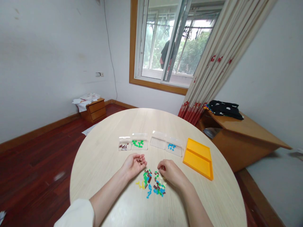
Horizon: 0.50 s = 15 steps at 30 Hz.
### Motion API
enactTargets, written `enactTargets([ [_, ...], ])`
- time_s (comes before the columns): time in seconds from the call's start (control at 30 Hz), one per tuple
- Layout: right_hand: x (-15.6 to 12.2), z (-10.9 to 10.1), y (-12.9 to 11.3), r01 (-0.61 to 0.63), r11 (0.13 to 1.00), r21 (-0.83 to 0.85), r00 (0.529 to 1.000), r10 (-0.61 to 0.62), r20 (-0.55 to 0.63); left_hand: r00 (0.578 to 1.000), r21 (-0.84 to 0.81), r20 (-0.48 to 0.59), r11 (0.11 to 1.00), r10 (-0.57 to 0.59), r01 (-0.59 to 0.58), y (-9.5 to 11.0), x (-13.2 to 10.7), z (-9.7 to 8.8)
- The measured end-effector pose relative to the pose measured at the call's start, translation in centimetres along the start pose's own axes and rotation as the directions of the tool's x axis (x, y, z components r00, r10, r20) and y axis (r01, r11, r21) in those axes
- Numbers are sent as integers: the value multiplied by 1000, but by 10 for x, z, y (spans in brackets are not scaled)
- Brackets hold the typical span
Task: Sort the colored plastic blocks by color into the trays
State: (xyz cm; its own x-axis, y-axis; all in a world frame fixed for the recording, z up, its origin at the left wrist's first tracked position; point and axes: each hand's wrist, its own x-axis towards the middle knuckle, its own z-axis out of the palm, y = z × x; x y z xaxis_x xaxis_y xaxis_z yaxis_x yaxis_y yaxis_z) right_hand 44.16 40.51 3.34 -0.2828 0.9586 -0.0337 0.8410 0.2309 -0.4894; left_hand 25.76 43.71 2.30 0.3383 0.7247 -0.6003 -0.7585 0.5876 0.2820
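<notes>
On a round light-wood table (106, 157) lies a loose heap of small coloured bricks (152, 184): yellow, green, blue and brown. My left hand (133, 164) rests palm up just left of the heap, fingers cupped around several brown bricks (140, 161). My right hand (169, 170) lies at the heap's upper right with its fingertips pinched together on a small piece I cannot make out. Beyond the hands stand clear plastic trays: one with brown pieces (124, 146), one with green pieces (138, 143), one with blue pieces (172, 147).
A yellow tray (199, 157) sits at the right of the table. A clear tray (158, 141) stands between the green and blue ones. Off the table are a wooden bedside cabinet (96, 109) at the left wall, a slanted wooden board (246, 127) at right, a curtain and a window.
</notes>
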Motion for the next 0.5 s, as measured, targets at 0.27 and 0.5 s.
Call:
enactTargets([
  [0.27, 0, -6, -5, 6, 997, 81, 993, 4, -119, 1000, 24, 22, 1000, -16, 15, 0, -2, 0],
  [0.5, -2, -14, -25, 184, 919, 350, 936, -55, -347, 977, 151, 127, 977, -173, 153, -6, -7, 2],
])
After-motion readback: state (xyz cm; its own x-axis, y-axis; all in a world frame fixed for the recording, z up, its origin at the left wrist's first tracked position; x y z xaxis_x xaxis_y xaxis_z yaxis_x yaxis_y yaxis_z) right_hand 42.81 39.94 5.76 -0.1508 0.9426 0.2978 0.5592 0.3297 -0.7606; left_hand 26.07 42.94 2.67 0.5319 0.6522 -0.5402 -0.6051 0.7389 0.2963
